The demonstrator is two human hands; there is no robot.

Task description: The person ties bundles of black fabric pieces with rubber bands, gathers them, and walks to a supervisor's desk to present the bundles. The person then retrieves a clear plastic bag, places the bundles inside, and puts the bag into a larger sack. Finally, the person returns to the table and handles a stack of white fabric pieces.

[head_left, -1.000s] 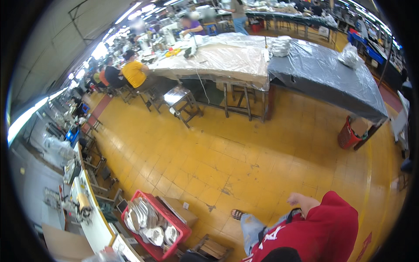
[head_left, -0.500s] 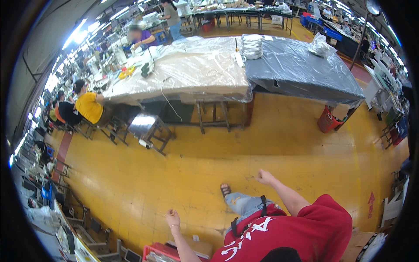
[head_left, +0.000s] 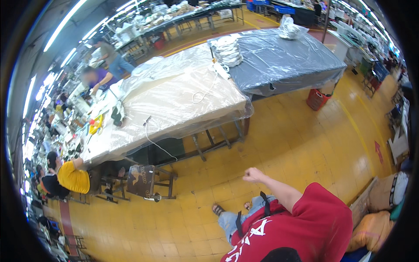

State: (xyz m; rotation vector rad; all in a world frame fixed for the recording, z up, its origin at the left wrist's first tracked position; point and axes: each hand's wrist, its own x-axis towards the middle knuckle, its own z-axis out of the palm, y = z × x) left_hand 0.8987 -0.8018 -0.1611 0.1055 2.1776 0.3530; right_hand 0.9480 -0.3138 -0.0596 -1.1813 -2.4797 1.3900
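My right hand (head_left: 253, 175) is held out in front of my body, above the yellow floor (head_left: 196, 196). Its fingers are curled into a loose fist, and no object shows in them. It touches nothing; the nearest furniture is a long table (head_left: 174, 96) under clear plastic, well beyond it. My left hand is out of the picture. Below, my sandalled foot (head_left: 218, 210) is on the floor.
Left of me stands a stool (head_left: 142, 180) with a brown cardboard top. A dark-covered table (head_left: 283, 59) bears white bundles (head_left: 227, 51), with a red basket (head_left: 317, 99) beneath. Seated nearby is a person in yellow (head_left: 74, 177). Cartons (head_left: 379, 196) lie at right.
My view has turned, so the tables appear tilted and the stool lower and closer. My left hand has gone out of view. The right hand stays raised, its fingers curled.
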